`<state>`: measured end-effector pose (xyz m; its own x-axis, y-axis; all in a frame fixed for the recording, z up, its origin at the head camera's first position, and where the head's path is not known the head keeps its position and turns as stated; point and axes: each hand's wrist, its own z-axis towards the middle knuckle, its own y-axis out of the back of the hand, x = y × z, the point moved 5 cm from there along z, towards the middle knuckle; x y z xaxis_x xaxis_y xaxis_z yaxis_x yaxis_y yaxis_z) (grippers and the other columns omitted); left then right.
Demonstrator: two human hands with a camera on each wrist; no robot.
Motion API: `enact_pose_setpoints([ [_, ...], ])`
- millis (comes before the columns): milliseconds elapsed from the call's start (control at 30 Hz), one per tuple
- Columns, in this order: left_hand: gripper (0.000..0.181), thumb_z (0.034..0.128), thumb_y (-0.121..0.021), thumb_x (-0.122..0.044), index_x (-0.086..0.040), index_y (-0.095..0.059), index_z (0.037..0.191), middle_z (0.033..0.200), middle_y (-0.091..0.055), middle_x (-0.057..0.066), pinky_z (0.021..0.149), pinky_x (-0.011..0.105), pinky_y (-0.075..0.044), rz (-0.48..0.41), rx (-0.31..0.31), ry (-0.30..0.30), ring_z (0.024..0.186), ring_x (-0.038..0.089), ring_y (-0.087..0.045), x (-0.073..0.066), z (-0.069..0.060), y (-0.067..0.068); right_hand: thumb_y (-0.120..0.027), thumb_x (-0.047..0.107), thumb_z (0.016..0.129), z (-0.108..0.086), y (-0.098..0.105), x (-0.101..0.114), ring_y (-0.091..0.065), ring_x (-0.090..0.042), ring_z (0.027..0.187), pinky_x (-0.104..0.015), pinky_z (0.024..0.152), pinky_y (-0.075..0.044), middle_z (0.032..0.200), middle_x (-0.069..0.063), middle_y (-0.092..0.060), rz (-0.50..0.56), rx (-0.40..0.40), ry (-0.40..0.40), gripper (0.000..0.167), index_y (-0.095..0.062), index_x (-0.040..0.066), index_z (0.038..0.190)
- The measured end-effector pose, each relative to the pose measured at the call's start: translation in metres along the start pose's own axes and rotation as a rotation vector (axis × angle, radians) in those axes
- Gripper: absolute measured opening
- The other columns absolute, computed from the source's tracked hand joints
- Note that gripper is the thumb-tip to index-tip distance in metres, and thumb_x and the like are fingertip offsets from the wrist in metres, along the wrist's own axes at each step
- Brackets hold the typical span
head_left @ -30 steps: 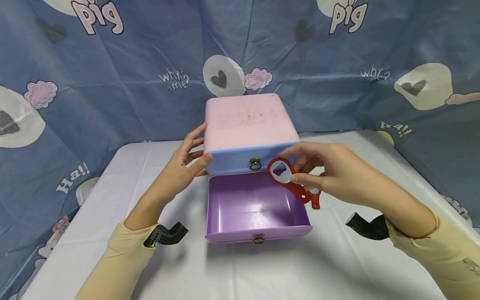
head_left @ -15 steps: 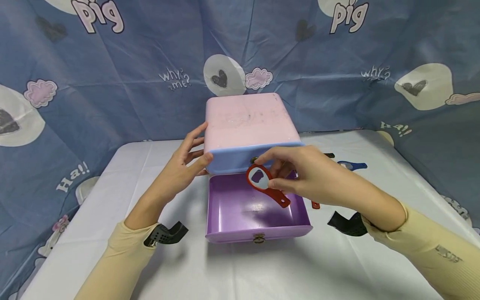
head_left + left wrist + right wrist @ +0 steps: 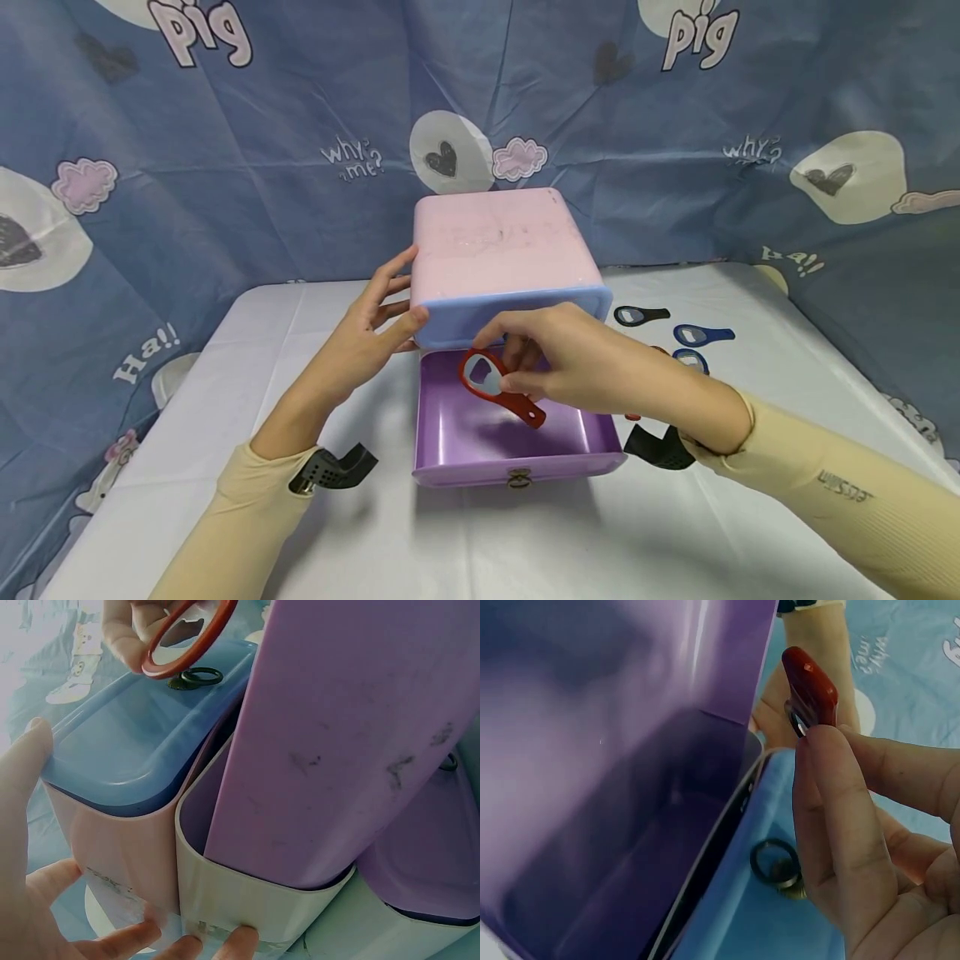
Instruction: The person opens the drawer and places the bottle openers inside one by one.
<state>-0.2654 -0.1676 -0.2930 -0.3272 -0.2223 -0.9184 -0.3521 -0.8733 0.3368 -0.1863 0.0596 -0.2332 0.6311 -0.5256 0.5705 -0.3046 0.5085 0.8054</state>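
Note:
My right hand (image 3: 577,358) pinches a red bottle opener (image 3: 521,408) between thumb and fingers, above the pulled-out purple drawer (image 3: 465,437). In the right wrist view, the opener (image 3: 814,686) is seen edge-on, beside the drawer's bare inside. My left hand (image 3: 360,346) rests against the left side of the small drawer cabinet (image 3: 502,242), thumb at its front edge. In the left wrist view, its spread fingers (image 3: 120,941) lie along the pink and whitish tiers. The cabinet's upper blue drawer (image 3: 450,321) is closed, its ring pull hidden behind my right hand in the head view.
Right of the cabinet on the white-covered table (image 3: 750,500) lie a black bottle opener (image 3: 641,316), a blue one (image 3: 703,335) and another blue one (image 3: 690,360). Bits of red show beside my right forearm. A blue printed cloth (image 3: 300,208) hangs behind.
My right hand has carried the red bottle opener leftward and slightly down, from the drawer's right side to over its middle. Openers on the right have come into view. My left hand stays put.

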Motion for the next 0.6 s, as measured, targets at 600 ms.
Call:
enact_pose_setpoints([
  [600,0.073,0.1089,-0.062,-0.039,-0.050,-0.022,0.169,0.172,-0.028,0.013,0.103,0.065,-0.057,0.011,-0.002,-0.005,0.157,0.040,-0.040,-0.001,-0.001,0.000,-0.081,0.003,0.093,0.026,-0.024,0.011,-0.065,-0.002,0.068,-0.018,0.071,-0.057,0.080,0.004,-0.071,-0.094,0.151,-0.071,0.033,-0.072,0.004,0.126],
])
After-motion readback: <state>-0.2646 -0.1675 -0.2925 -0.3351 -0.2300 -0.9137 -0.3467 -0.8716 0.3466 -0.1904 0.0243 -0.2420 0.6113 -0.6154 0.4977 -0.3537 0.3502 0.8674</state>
